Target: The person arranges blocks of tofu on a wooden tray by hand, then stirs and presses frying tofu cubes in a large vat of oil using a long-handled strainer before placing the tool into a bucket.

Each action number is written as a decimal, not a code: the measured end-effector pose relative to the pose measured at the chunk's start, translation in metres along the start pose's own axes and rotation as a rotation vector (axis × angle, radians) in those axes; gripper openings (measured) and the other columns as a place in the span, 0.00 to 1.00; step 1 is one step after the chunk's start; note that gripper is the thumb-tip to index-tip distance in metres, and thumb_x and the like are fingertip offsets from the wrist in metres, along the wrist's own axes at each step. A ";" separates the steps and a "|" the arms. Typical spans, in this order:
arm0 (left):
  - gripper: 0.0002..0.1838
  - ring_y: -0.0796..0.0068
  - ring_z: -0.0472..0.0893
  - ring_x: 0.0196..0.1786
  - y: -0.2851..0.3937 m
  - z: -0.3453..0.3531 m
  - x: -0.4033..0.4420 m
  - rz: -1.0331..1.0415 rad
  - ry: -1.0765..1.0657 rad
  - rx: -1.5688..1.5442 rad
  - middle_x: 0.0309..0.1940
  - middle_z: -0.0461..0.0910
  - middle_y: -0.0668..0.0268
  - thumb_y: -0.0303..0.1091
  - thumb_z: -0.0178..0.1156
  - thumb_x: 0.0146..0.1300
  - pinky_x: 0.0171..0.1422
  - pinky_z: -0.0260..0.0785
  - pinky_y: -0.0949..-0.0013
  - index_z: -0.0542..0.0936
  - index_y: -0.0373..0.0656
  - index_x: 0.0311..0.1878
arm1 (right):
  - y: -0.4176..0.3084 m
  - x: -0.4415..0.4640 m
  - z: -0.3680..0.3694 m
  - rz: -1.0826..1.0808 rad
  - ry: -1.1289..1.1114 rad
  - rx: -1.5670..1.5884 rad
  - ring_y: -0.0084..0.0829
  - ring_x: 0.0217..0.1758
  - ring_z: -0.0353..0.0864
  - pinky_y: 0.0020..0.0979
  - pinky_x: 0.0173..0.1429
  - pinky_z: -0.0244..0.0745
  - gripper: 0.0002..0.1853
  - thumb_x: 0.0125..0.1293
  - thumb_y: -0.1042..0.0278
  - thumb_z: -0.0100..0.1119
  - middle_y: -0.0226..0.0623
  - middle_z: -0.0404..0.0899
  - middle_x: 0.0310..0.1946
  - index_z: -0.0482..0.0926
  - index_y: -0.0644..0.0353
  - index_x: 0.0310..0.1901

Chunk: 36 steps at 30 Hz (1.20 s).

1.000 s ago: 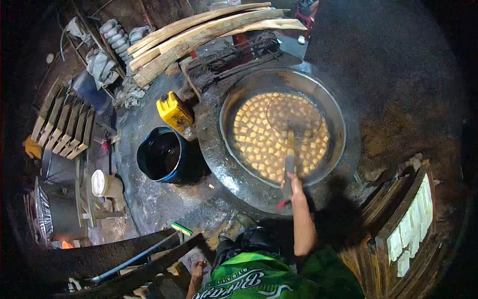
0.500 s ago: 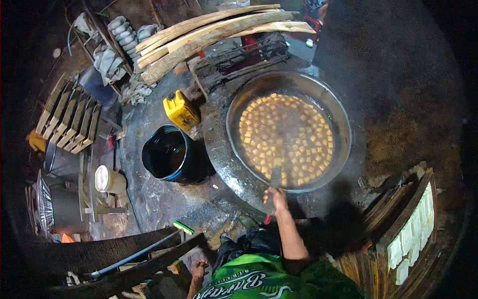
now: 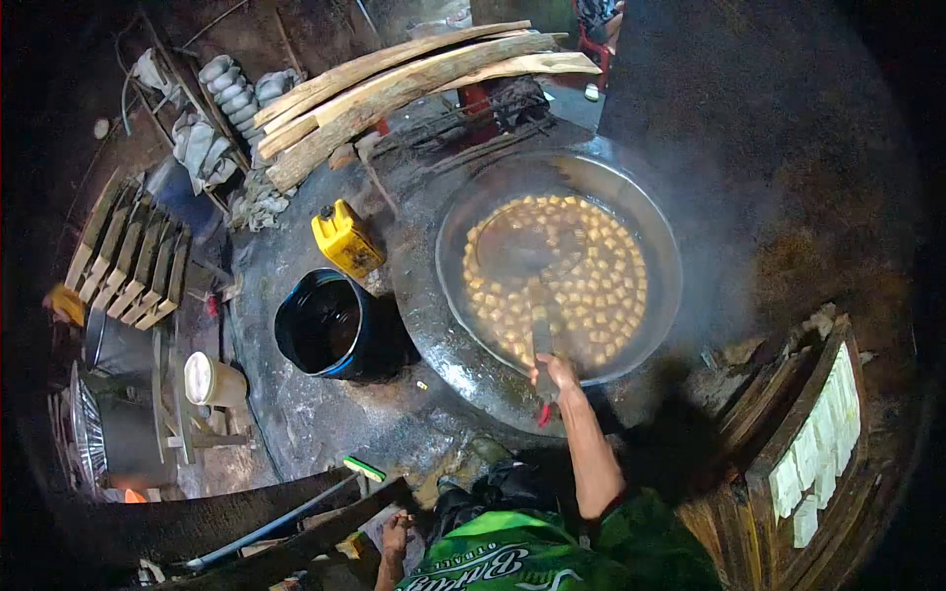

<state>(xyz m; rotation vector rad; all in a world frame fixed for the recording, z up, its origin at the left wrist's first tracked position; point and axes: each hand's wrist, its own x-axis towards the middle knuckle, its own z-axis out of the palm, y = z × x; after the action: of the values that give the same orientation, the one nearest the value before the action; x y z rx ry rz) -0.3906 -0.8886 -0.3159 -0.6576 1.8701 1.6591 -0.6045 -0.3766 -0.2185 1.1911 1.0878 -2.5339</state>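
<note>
My right hand (image 3: 556, 376) is closed around the handle of a long, flat stirring paddle (image 3: 540, 320) with a red tip at its near end. The far part of the paddle dips into a wide, round metal pan (image 3: 673, 286). Several golden-brown cubes (image 3: 597, 295) that look like tofu float in its brown liquid, with a bare patch beyond the paddle. Steam blurs the pan's right side. Low at my left side, my left hand (image 3: 396, 532) is loosely curled beside dark wooden boards, with nothing visible in it.
Left of the pan stand a black bucket (image 3: 325, 323) of dark liquid and a yellow jerrycan (image 3: 347, 239). Split timber (image 3: 414, 84) lies behind. A rack (image 3: 826, 433) with white blocks is at right, a green-headed broom (image 3: 365, 469) at lower left. Another person sits at the far top.
The paddle has reached farther into the pan, and a patch of liquid there has opened among the cubes. My right hand moved slightly right. The whole view has shifted a little.
</note>
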 end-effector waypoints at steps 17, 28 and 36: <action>0.16 0.71 0.76 0.47 -0.006 -0.007 -0.029 -0.234 0.111 0.039 0.39 0.79 0.71 0.55 0.55 0.61 0.44 0.68 0.54 0.74 0.53 0.39 | -0.060 0.078 -0.021 0.001 -0.014 0.258 0.29 0.20 0.72 0.29 0.24 0.72 0.07 0.60 0.72 0.47 0.38 0.71 0.22 0.63 0.63 0.38; 0.04 0.78 0.74 0.42 0.016 0.012 -0.028 -0.264 0.150 -0.058 0.33 0.75 0.72 0.33 0.52 0.64 0.47 0.69 0.69 0.73 0.44 0.39 | 0.064 -0.055 -0.008 -0.011 -0.002 0.015 0.25 0.20 0.71 0.29 0.20 0.68 0.04 0.58 0.72 0.52 0.33 0.73 0.25 0.70 0.61 0.33; 0.05 0.78 0.74 0.39 0.035 0.017 -0.016 -0.234 0.097 -0.124 0.35 0.76 0.72 0.31 0.53 0.64 0.44 0.68 0.70 0.72 0.43 0.41 | 0.047 -0.005 -0.009 0.047 0.021 0.036 0.27 0.19 0.70 0.28 0.20 0.68 0.09 0.58 0.75 0.50 0.37 0.72 0.25 0.67 0.64 0.40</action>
<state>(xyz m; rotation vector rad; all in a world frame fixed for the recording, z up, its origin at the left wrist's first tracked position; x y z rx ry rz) -0.4011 -0.8680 -0.2814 -0.9847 1.6905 1.6241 -0.5764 -0.4058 -0.2447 1.2394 1.0106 -2.5217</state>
